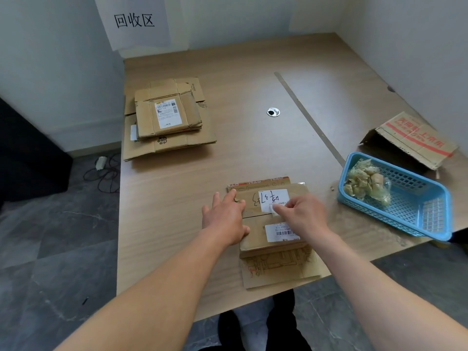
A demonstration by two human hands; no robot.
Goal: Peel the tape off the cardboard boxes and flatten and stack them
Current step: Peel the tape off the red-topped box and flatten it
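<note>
Brown cardboard box [253, 236] sits lower centre of frame. Left hand [225, 219] lies flat on it, fingers straight, so box stays put. Right hand [304, 216] pinches corner of white paper sticker [273, 197], likely to peel it. Flat brown box stack [167, 115] waits upper left.

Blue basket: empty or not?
Not empty. The blue basket holds a wad of crumpled tape at its far end; the near end shows bare mesh.
</note>
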